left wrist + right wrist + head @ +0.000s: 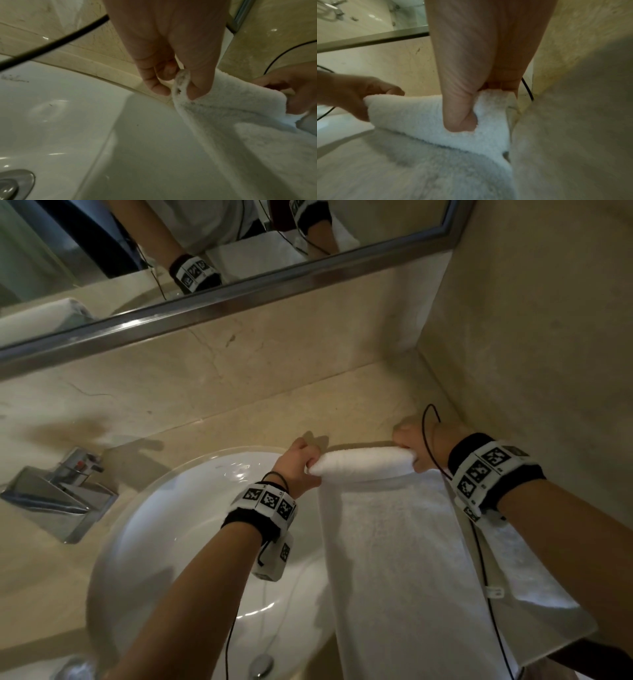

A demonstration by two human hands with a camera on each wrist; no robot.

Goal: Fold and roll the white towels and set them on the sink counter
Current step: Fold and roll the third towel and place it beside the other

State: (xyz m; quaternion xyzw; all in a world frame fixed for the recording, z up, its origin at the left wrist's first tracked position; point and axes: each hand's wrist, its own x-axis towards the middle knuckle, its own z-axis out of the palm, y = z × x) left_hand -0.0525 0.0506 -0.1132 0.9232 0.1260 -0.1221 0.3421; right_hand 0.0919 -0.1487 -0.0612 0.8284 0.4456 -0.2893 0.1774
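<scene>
A long folded white towel lies on the beige counter to the right of the basin, reaching toward me. Its far end is turned over into a short roll. My left hand pinches the roll's left end between thumb and fingers. At the right end my right hand grips the roll, thumb pressed on top. A second white towel lies flat underneath, showing at the right.
The white round basin sits left of the towel, with a chrome drain plug and a chrome tap at its left. The mirror runs along the back wall. A side wall closes the counter on the right. Black cables hang from both wrists.
</scene>
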